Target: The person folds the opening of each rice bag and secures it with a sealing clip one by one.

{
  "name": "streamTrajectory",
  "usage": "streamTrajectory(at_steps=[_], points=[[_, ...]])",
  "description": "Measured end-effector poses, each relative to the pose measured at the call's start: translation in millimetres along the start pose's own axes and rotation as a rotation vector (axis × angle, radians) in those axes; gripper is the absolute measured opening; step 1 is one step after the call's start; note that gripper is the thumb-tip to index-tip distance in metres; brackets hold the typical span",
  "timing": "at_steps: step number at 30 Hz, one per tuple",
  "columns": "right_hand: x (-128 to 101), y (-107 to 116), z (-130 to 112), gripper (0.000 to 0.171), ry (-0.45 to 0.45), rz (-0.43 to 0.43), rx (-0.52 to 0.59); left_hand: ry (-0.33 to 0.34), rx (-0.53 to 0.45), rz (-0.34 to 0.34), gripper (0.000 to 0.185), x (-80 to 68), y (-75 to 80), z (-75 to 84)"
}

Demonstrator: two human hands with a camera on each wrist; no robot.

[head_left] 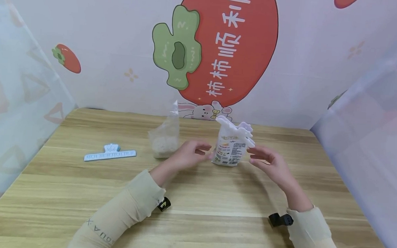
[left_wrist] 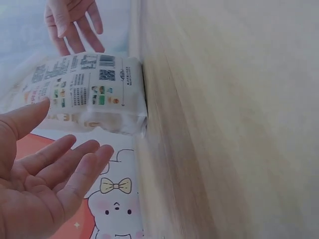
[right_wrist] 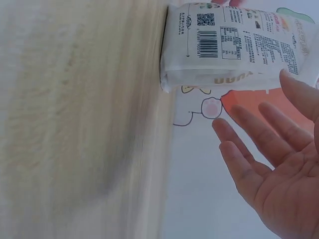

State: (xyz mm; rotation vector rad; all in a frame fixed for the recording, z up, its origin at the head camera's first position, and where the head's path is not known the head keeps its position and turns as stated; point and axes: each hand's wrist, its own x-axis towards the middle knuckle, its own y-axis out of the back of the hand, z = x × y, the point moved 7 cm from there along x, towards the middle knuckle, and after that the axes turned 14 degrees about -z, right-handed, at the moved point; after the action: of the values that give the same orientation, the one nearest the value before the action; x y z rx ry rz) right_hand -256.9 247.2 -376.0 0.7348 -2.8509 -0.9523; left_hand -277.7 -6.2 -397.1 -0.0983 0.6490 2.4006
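Observation:
A white printed food pouch (head_left: 230,151) stands upright on the wooden table (head_left: 194,198), its top closed by a white clip (head_left: 236,129). My left hand (head_left: 193,153) is open just left of the pouch, fingers straight, holding nothing. My right hand (head_left: 267,160) is open just right of it, also apart from it. In the left wrist view the pouch (left_wrist: 87,92) stands beyond my left hand's open palm (left_wrist: 50,184). The right wrist view shows the pouch (right_wrist: 234,47) and my right hand's spread fingers (right_wrist: 264,164).
A clear plastic bag (head_left: 165,137) with pale grains stands left of the pouch. A light blue sealing clip (head_left: 110,154) lies on the table at the left. Patterned walls enclose the table at the back and both sides.

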Motion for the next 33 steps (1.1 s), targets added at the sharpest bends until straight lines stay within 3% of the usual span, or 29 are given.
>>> streamTrajectory(at_steps=[5,11,17,22,27,33], points=[[-16,-2,-1,0.042,-0.004,0.021,-0.035,-0.028,0.071,0.005,0.042,-29.3,2.1,-1.0],[-22,-16,-9,0.037,0.017,0.007,-0.024,-0.053,0.122,0.034,0.037,-73.3,15.2,-1.2],[-15,-35,-26,0.036,0.081,-0.084,0.042,-0.064,0.204,0.068,0.031,-119.3,39.4,-12.0],[-4,-50,-41,0.036,0.145,-0.15,0.082,-0.065,0.242,0.138,0.031,-151.5,68.4,-23.5],[8,-65,-52,0.038,0.158,-0.201,0.086,-0.037,0.227,0.213,0.035,-168.5,95.1,-32.1],[24,-85,-69,0.039,0.151,-0.258,0.098,0.008,0.254,0.253,0.039,-170.8,112.0,-42.9]])
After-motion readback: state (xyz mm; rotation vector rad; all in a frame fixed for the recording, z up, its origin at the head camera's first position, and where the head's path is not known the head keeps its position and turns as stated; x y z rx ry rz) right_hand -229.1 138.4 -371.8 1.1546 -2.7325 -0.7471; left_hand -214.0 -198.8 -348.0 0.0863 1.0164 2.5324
